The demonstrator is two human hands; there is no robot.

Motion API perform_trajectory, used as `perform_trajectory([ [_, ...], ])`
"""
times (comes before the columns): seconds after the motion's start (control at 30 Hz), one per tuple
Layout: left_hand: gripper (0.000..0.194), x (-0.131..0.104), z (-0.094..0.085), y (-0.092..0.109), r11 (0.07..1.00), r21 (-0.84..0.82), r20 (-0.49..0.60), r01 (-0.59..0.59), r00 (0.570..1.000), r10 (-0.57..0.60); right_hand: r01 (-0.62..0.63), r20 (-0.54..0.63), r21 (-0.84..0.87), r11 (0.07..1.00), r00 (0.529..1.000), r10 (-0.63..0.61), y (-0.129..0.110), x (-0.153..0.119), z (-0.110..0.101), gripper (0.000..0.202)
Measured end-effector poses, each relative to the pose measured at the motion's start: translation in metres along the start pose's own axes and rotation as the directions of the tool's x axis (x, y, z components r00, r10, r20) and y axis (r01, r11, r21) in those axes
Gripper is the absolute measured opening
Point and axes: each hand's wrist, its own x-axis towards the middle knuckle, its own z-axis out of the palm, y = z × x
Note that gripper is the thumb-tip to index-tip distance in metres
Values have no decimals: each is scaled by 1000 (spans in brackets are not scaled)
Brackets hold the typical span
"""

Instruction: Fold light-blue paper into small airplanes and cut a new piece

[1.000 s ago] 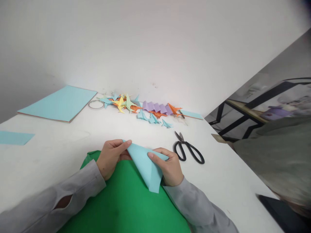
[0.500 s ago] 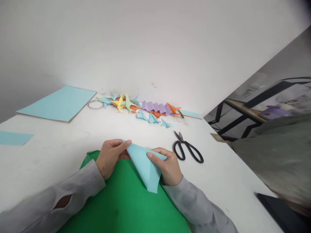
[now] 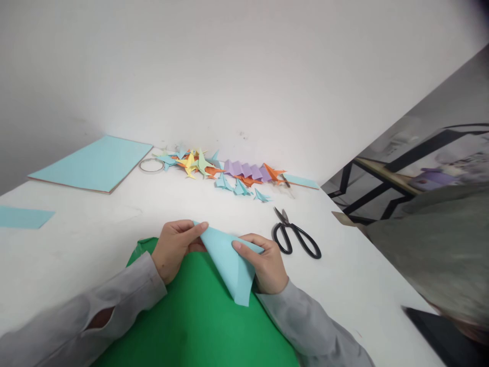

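A light-blue sheet of paper [image 3: 225,252], folded over diagonally, is held up between my two hands. My left hand [image 3: 175,250] pinches its upper left corner between thumb and fingers. On the other side, my right hand [image 3: 265,260] grips the paper near its right point, thumb on the front and fingers behind. The lower tip hangs free above a green surface [image 3: 198,321] in front of me. Black-handled scissors [image 3: 292,233] lie partly spread on the table, just right of my right hand.
Folded paper cranes [image 3: 191,163] in several colours lie along the wall, beside a pleated purple paper [image 3: 246,169]. A stack of blue paper [image 3: 93,163], a thin ring [image 3: 151,165] and a blue strip [image 3: 25,217] are at left. A dark flat object [image 3: 439,331] sits at lower right.
Almost nothing differs. The whole view has shifted very slightly, and both hands keep the same hold on the folded paper.
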Motion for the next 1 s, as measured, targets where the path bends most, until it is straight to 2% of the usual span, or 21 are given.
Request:
perform_trajectory([
  [0.37, 22, 1, 0, 2, 1000, -28, -6, 5, 1000, -5, 19, -42, -25, 1000, 999, -20, -4, -2, 2, 23],
  [0.9, 36, -1, 2, 5, 996, -77, 4, 54, 999, -54, 33, -36, -63, 997, 999, -35, -2, -1, -1, 22],
  [1.0, 29, -1, 1, 3, 999, -24, 11, 35, 999, -35, 43, -56, -82, 996, 997, -48, -3, -1, 0, 23],
])
